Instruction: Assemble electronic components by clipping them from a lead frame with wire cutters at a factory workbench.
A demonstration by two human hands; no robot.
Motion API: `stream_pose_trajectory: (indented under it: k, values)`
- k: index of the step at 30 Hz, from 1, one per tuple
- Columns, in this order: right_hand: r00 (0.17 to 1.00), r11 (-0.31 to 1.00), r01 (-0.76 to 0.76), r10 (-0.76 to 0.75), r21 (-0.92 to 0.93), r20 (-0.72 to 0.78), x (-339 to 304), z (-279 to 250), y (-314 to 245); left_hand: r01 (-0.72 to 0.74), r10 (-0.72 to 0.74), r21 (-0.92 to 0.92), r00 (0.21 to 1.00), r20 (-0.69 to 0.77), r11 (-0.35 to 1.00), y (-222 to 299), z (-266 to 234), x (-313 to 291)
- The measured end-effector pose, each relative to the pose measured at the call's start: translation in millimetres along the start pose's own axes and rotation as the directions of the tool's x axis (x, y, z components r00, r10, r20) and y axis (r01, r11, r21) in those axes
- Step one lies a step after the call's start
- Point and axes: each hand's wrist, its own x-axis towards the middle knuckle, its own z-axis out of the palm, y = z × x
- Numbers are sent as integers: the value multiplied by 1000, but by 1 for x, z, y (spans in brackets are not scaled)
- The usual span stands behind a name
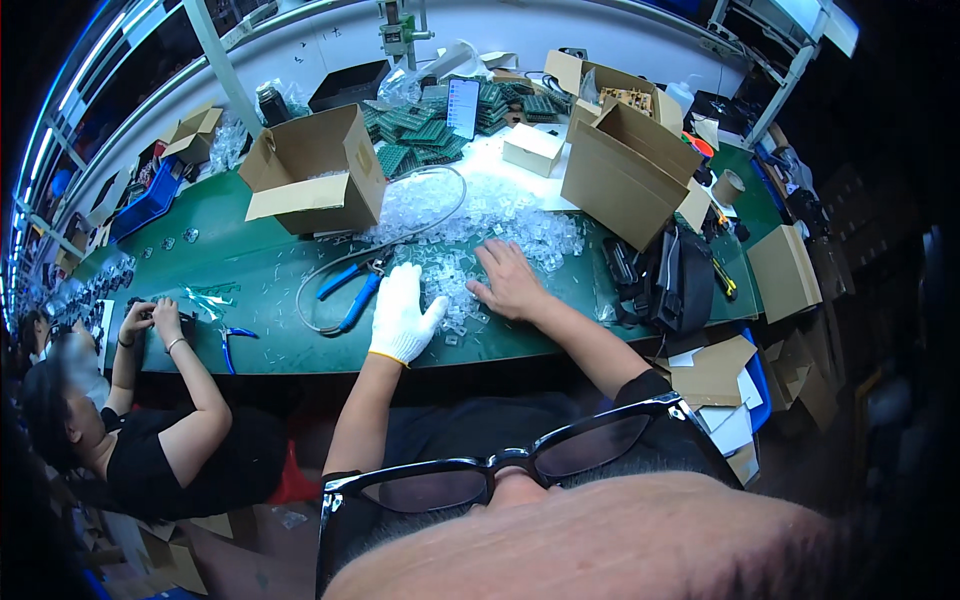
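Observation:
A heap of small clear plastic pieces (480, 210) spreads over the green tabletop in front of me. My left hand (402, 312), in a white knit glove with a yellow cuff edge, lies with fingers stretched at the left side of the nearer pieces. Bare, with its fingers spread, my right hand (510, 282) rests on the right side of the same pieces. Nothing shows gripped in either one. Just left of the glove lie blue-handled cutters (358, 300), beside a looped grey cable (302, 290).
Open cardboard boxes stand left (335, 208) and right (625, 170) of the heap. Green circuit boards (415, 130), a phone (462, 108) and a small white box (532, 150) sit behind. A black bag (682, 280) is at right. A co-worker (180, 430) works at left near blue pliers (228, 348).

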Motion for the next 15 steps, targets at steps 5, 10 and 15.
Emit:
stream_pose_trajectory:
  k: [5, 10, 15]
  values:
    - [992, 998, -8, -1, 68, 124, 6, 1, -7, -18, 48, -170, 983, 175, 985, 8, 4, 9]
    - [991, 983, 64, -83, 172, 104, 5, 1, -16, 90, -140, -625, 990, -30, 776, -12, 24, 3]
    - [959, 991, 129, -134, 35, 249, 28, 8, -37, 166, -437, -925, 899, 0, 342, -33, 41, 1]
